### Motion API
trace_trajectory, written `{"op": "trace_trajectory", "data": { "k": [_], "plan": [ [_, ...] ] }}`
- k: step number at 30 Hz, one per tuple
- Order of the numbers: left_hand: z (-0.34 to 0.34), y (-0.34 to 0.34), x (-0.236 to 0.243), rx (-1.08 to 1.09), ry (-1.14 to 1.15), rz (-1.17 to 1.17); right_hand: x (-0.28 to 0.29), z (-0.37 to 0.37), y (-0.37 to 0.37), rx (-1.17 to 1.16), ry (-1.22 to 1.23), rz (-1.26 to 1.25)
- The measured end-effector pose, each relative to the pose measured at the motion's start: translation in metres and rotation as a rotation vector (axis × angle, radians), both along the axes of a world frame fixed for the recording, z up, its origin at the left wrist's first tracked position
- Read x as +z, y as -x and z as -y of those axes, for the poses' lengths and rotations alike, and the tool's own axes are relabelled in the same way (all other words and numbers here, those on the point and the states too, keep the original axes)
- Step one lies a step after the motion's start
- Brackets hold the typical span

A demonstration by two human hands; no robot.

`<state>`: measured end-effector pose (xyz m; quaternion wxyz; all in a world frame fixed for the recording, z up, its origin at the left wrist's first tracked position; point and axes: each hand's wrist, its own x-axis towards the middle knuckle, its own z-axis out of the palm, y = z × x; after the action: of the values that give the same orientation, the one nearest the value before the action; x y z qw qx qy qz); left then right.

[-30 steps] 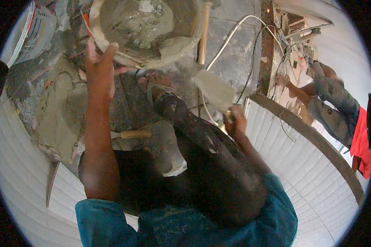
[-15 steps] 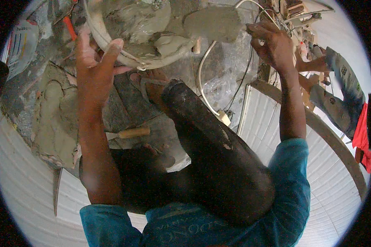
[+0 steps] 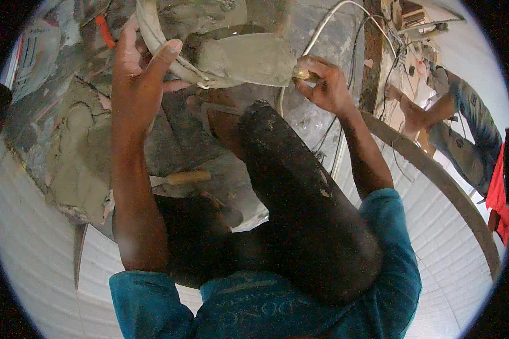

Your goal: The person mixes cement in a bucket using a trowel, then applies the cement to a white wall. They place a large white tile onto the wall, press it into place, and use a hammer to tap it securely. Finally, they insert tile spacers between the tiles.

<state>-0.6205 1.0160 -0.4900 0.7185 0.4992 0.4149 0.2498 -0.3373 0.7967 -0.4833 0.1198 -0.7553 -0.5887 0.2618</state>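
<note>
Trowel (image 3: 254, 59) now over tub rim (image 3: 150, 25), prob. touching, R hand (image 3: 325, 85) closer in

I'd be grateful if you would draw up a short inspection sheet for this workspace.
Surface: grey floor, dirtied.
Job's things: basin holding wet grey mix; trowel, its coated blade over the basin's near rim.
Clutter: wooden-handled tool beside the left forearm; spread mortar and pale bucket at left.
Hands: left hand grips the basin's rim; right hand holds the trowel's handle.
Cables: pale cable and dark cable at right.
Surroundings: another person at far right.
</note>
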Motion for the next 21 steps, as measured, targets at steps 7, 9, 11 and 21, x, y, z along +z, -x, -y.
{"op": "trace_trajectory", "data": {
  "k": [7,9,11,21],
  "plan": [
    [-0.022,0.020,-0.026,0.088,0.091,0.018,0.016,-0.013,0.032,-0.088,-0.197,-0.084],
    [-0.028,0.025,-0.042,-0.022,0.119,0.036,0.025,-0.018,0.046,0.017,-0.358,-0.048],
    [-0.040,0.051,-0.051,-0.048,0.066,0.017,0.036,-0.027,0.065,0.088,-0.326,0.054],
    [-0.075,0.238,0.030,0.954,-0.171,0.175,0.004,-0.097,0.215,0.212,-0.029,-0.444]
  ]
}}
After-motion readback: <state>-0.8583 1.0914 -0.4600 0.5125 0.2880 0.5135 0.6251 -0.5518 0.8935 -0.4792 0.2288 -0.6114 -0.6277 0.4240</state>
